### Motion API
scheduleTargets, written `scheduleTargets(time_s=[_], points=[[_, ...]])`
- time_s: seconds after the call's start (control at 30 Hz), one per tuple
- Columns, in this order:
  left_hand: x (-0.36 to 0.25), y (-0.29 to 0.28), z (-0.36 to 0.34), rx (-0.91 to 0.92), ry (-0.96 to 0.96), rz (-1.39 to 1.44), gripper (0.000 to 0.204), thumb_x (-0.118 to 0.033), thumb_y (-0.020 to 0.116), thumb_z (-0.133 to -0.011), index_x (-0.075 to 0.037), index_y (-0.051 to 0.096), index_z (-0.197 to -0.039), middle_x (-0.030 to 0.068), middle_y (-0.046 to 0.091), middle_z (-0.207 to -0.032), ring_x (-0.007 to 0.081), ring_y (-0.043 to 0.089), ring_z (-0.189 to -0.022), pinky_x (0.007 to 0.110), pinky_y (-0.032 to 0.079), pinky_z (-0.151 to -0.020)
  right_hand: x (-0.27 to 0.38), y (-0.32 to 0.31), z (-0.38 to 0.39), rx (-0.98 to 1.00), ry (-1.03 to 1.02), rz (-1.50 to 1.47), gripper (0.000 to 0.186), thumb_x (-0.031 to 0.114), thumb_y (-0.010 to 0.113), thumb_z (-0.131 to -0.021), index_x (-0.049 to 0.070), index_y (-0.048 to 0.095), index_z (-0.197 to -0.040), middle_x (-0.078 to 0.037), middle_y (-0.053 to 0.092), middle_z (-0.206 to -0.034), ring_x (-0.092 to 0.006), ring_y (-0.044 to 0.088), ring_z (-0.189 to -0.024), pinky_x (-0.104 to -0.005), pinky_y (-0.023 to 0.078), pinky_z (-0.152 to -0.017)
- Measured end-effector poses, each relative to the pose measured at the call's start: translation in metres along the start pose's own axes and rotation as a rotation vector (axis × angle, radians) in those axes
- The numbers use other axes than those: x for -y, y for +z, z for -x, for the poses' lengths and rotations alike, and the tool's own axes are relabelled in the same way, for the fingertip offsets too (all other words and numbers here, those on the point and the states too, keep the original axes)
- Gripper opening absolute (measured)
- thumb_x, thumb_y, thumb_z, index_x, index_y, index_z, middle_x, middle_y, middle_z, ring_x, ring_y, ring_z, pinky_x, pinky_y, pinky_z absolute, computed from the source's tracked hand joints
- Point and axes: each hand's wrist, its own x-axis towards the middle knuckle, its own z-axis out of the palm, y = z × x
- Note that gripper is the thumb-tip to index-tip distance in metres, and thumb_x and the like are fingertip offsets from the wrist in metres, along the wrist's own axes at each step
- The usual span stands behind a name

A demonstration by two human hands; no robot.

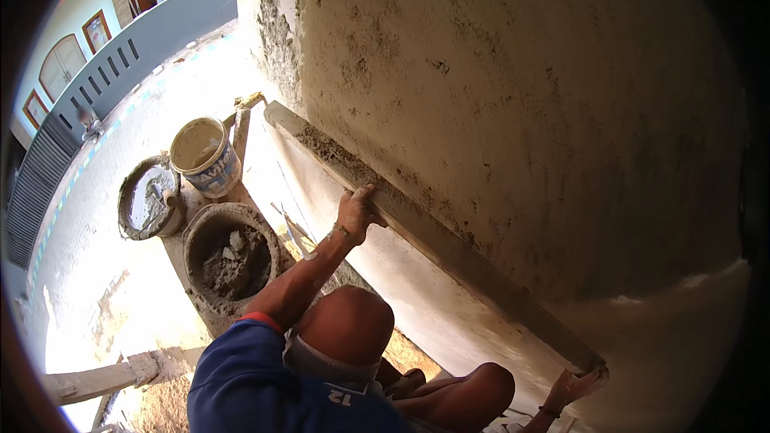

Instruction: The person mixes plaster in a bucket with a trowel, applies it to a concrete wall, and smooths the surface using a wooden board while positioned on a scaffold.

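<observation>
My left hand grips a long, mortar-crusted straight board near its upper middle, fingers wrapped over it. My right hand holds the board's lower right end. The board runs diagonally along the wall, whose plaster is speckled and rough above it; below the board a paler, smoother band shows. My bare knees are bent beneath my arms.
At left, a white bucket, a container of grey slurry with a tool and a tub of mortar stand on a plank platform. A wooden pole crosses lower left. A person is by a grey fence beyond the pavement.
</observation>
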Motion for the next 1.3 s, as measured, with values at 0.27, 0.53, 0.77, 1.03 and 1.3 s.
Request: scheduleTargets(time_s=[0.27,0.53,0.77,1.03,1.3], points=[[-0.031,0.051,0.051,-0.010,-0.006,0.145,0.028,-0.021,0.056,-0.093,0.001,0.045,-0.106,0.0187,0.061,-0.081,0.0313,0.063,-0.056,0.042,0.056,-0.042,-0.033,-0.042,-0.057,-0.253,-0.120,0.081,0.041,0.013,0.062,-0.078,-0.001,0.052,-0.115,-0.020,0.050,-0.120,-0.0374,0.050,-0.108,-0.0488,0.044,-0.088],[-0.107,0.121,0.152,-0.173,-0.139,0.081,0.030,-0.023,0.057,-0.091,0.003,0.048,-0.103,0.0187,0.062,-0.082,0.0299,0.063,-0.057,0.041,0.054,-0.041,-0.023,-0.198,-0.195,0.094,-0.238,0.079,0.047,0.030,0.074,-0.080,0.008,0.053,-0.116,-0.016,0.054,-0.119,-0.0384,0.050,-0.112,-0.0561,0.034,-0.093],[-0.181,0.191,0.246,-0.343,-0.229,0.097,0.028,-0.022,0.056,-0.091,0.004,0.056,-0.102,0.0174,0.064,-0.079,0.0301,0.065,-0.059,0.040,0.054,-0.043,-0.014,-0.344,-0.336,0.381,-0.267,0.307,0.059,0.024,0.068,-0.079,0.005,0.047,-0.130,-0.016,0.049,-0.131,-0.0375,0.044,-0.123,-0.0567,0.031,-0.097],[-0.233,0.201,0.308,-0.323,-0.279,0.283,0.031,-0.025,0.056,-0.091,0.006,0.059,-0.092,0.0193,0.064,-0.073,0.0350,0.065,-0.057,0.046,0.055,-0.045,0.030,-0.470,-0.469,0.653,-0.410,0.273,0.059,0.025,0.062,-0.081,0.007,0.047,-0.136,-0.017,0.048,-0.135,-0.0366,0.041,-0.129,-0.0526,0.033,-0.101],[-0.236,0.183,0.315,-0.398,-0.399,0.403,0.024,-0.028,0.051,-0.093,-0.007,0.058,-0.100,0.0095,0.065,-0.087,0.0286,0.065,-0.080,0.050,0.055,-0.071,0.085,-0.545,-0.594,0.366,-1.023,0.148,0.051,0.043,0.053,-0.092,0.001,0.056,-0.120,-0.020,0.058,-0.120,-0.0352,0.059,-0.104,-0.0474,0.047,-0.089]])
